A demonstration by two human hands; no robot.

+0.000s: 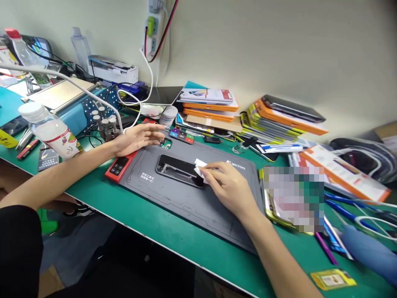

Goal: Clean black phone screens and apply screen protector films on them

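Yellow packet [333, 279]: flat on the green table [139, 219], near right corner, well apart from both hands.

Grey mat [192, 203]: lies on the table in front of the person and bears the items below.

Right hand [229, 186]: over the mat's middle, fingers closed together on a white wipe [200, 165], pressing it to the right end of the phone.

Phone [178, 169]: black, flat on the mat at its centre, long side running left to right, between the two hands.

Red device [119, 165]: slim, with dark buttons, at the mat's left edge, just under the left wrist.

Left hand [139, 136]: palm down, fingers spread apart and gripping nothing, at the mat's far left corner.

Small green round part [165, 143]: on the mat's far edge, just beside the left fingertips; contact cannot be told.

Water bottle [52, 132]: clear, white cap, lying tilted on the table, left of the left forearm.

Stacks of boxes [211, 105]: orange and white, flat, piled against the wall beyond the mat.

White box [113, 70]: far left, by the wall.

Power strip [151, 20]: mounted on the wall, cables hanging down.
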